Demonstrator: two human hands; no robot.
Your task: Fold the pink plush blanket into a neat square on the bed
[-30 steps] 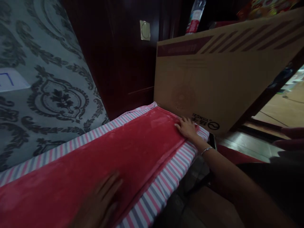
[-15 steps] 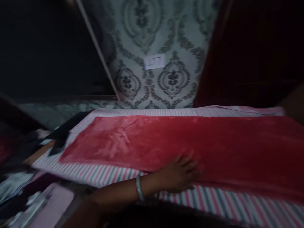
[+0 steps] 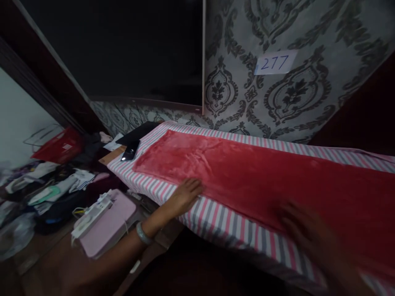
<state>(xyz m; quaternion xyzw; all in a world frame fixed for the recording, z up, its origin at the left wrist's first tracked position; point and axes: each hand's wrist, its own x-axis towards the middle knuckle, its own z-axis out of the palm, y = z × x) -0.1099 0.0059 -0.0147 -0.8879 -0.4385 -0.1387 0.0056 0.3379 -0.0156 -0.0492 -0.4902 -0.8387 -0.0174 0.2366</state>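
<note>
A long red plush cloth (image 3: 240,168), perhaps a folded blanket, lies spread along a table covered with a striped pink, grey and white cloth (image 3: 212,213). My left hand (image 3: 185,195), with a bangle at the wrist, rests flat on the near edge of the red cloth, fingers outstretched. Farther right, my right hand (image 3: 308,230) is over the near part of the red cloth with its fingers extended; it is dim and blurred, so I cannot tell whether it touches. Light creases show in the red cloth's left part.
A dark phone (image 3: 131,151) lies at the table's left end. Below left, a power strip (image 3: 94,213) sits on a pink stool (image 3: 121,211). Piled clothes (image 3: 58,189) and a red bag (image 3: 60,146) are beyond. A large dark screen (image 3: 138,49) hangs behind.
The view has swung left, bringing the clothes and stool into sight. My left hand now lies farther left along the cloth's near edge. My right hand has come into view over the cloth.
</note>
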